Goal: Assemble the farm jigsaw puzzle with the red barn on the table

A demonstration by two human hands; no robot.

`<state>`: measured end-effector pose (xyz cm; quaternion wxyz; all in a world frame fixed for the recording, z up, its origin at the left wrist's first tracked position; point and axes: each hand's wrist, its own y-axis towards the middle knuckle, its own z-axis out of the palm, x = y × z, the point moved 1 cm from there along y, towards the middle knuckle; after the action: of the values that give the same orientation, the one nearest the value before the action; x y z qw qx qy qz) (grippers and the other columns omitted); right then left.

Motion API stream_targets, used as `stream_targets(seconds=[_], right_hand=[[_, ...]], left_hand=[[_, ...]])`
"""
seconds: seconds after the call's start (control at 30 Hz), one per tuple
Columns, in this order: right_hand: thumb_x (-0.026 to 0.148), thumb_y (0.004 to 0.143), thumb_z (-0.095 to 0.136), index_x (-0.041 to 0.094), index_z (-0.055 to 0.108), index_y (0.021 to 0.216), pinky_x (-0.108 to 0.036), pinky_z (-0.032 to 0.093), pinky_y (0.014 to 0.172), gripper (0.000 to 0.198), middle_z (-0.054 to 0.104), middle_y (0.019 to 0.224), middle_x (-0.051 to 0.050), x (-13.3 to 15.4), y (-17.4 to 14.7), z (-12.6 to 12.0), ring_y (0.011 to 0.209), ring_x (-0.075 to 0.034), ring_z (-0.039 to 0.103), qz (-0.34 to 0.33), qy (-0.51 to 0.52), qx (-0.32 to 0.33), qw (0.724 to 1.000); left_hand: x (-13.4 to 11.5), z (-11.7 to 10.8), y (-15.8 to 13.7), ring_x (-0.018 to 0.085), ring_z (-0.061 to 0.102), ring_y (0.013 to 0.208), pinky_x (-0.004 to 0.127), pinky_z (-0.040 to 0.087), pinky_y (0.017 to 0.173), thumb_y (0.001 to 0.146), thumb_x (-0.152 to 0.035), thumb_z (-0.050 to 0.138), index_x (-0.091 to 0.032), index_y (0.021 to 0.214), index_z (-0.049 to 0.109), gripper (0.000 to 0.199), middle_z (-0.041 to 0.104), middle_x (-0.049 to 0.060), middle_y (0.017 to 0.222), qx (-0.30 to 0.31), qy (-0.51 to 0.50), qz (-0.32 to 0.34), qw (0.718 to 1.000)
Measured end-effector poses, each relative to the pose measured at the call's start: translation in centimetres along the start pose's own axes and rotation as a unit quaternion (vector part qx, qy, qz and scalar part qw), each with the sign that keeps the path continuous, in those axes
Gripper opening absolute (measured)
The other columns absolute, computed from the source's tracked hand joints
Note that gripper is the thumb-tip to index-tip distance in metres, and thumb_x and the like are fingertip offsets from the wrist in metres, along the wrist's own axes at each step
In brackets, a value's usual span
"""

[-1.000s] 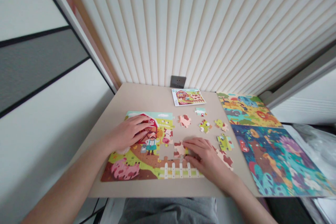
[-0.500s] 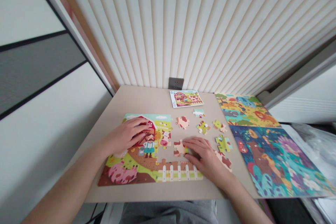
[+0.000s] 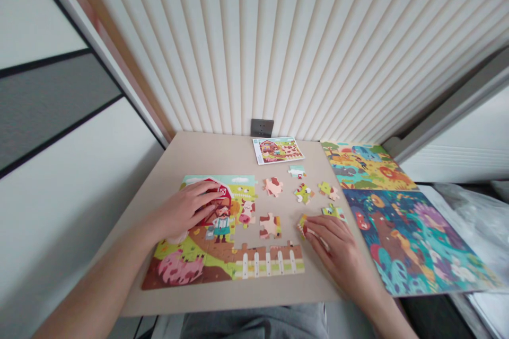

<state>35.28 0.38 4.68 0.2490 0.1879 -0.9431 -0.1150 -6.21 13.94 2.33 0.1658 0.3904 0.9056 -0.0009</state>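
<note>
A partly assembled farm jigsaw puzzle (image 3: pixel 222 259) lies on the table, showing a red barn, a farmer, a pig and a white fence. My left hand (image 3: pixel 189 209) rests on its barn area, fingers stretched out and holding nothing. To the right of the puzzle, my right hand (image 3: pixel 336 241) pinches a puzzle piece (image 3: pixel 303 226) with yellow and brown on it, partly covered by the fingers. Between the two hands a loose pink-and-brown piece (image 3: pixel 270 226) lies in the gap above the fence row. Whatever is under my right palm is mostly hidden.
Several loose pieces lie behind my right hand, among them a pink one (image 3: pixel 273 186) and a green one (image 3: pixel 304 193). A picture card (image 3: pixel 278 150) sits near the wall socket (image 3: pixel 262 127). Two finished puzzles, a yellow one (image 3: pixel 369 167) and a dark blue one (image 3: pixel 417 243), cover the right side.
My right hand has moved right, away from the pink-and-brown piece, which stays lying in the gap. A puzzle piece now shows between its fingers. My left hand stays on the barn.
</note>
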Motion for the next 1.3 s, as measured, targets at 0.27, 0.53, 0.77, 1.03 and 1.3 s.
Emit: stream_targets(seconds=[0.27, 0.53, 0.77, 1.03, 1.3], right_hand=[[0.032, 0.103, 0.062, 0.030, 0.075, 0.121, -0.044, 0.059, 0.092, 0.022, 0.076, 0.121, -0.006, -3.9, -6.3, -2.0, 0.112, -0.028, 0.070, 0.072, -0.054, -0.087, 0.992], [0.035, 0.104, 0.058, 0.030, 0.073, 0.128, -0.053, 0.056, 0.103, 0.029, 0.073, 0.130, -0.010, -5.1, -0.8, -1.1, 0.123, -0.033, 0.067, 0.072, -0.041, -0.036, 0.996], [0.034, 0.100, 0.061, 0.024, 0.064, 0.146, -0.054, 0.047, 0.117, 0.047, 0.066, 0.147, -0.012, -6.1, 6.2, 1.4, 0.137, -0.033, 0.061, 0.050, -0.051, 0.040, 0.997], [0.040, 0.100, 0.062, 0.027, 0.067, 0.140, -0.052, 0.052, 0.108, 0.042, 0.071, 0.131, -0.011, -6.2, 5.4, 1.8, 0.120, -0.031, 0.067, 0.083, -0.067, 0.058, 0.993], [0.040, 0.096, 0.067, 0.025, 0.066, 0.142, -0.052, 0.049, 0.114, 0.049, 0.068, 0.142, -0.012, -7.4, 7.0, 1.6, 0.132, -0.032, 0.064, 0.048, -0.024, 0.067, 0.996]], left_hand=[[0.2, 0.1, 0.0, 0.025, 0.058, 0.135, 0.040, 0.046, 0.119, 0.109, -0.038, 0.048, -0.030, 0.131, 0.071, 0.033, 0.061, 0.006, 0.146, -0.010, 0.000, 0.005, 1.000], [0.3, 0.0, 0.0, 0.025, 0.058, 0.135, 0.042, 0.046, 0.119, 0.109, -0.036, 0.050, -0.030, 0.133, 0.071, 0.033, 0.061, 0.006, 0.146, -0.010, -0.003, -0.002, 1.000], [0.0, -0.2, 0.2, 0.024, 0.058, 0.134, 0.042, 0.046, 0.118, 0.109, -0.033, 0.049, -0.032, 0.135, 0.070, 0.034, 0.061, 0.006, 0.146, -0.013, -0.011, 0.001, 1.000], [-0.4, -0.4, 0.2, 0.026, 0.057, 0.135, 0.044, 0.047, 0.117, 0.110, -0.033, 0.048, -0.032, 0.136, 0.069, 0.034, 0.060, 0.006, 0.147, -0.001, -0.005, -0.006, 1.000], [-0.1, -0.1, 0.1, 0.026, 0.059, 0.133, 0.044, 0.048, 0.116, 0.109, -0.035, 0.048, -0.027, 0.137, 0.068, 0.035, 0.061, 0.008, 0.146, -0.034, 0.014, -0.001, 0.999]])
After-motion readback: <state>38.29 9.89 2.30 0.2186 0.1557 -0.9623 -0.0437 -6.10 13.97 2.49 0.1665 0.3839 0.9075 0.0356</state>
